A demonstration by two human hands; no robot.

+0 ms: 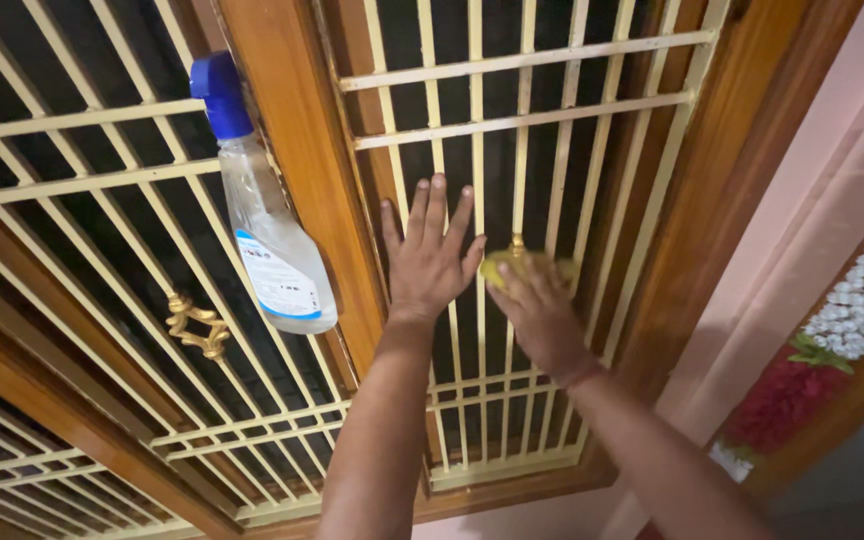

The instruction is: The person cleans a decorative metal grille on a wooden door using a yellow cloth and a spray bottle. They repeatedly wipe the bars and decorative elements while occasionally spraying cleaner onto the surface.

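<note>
While our left hand (430, 258) lay flat against the cream metal window grille (512, 130), its fingers (438, 205) spread wide and holding nothing, our right hand (540, 315) pressed a yellow cloth (500, 266) onto one of the upright bars, just right of the left hand. The right fingers were curled over the cloth, closed on it loosely rather than clenched, and most of the cloth was hidden beneath them, so we could not tell how it was folded. A small brass ornament (517, 243) on the bar showed just above the cloth.

To the left, on the neighbouring panel of the grille, a clear spray bottle (274, 255) with a blue trigger head hung by its nozzle from a crossbar, well apart from both hands. Another brass ornament (197, 325) sat on the bars below it. A wooden frame (302, 150) ran between the two panels, and a pink wall (832, 170) with a garland of white and red flowers (852, 310) stood on the right.

We judged that wiping went best with the cloth wrapped partly round each bar and drawn along its length, the flat left hand steadying us against the grille. We also thought care was needed around the ornament, where the cloth could snag.
</note>
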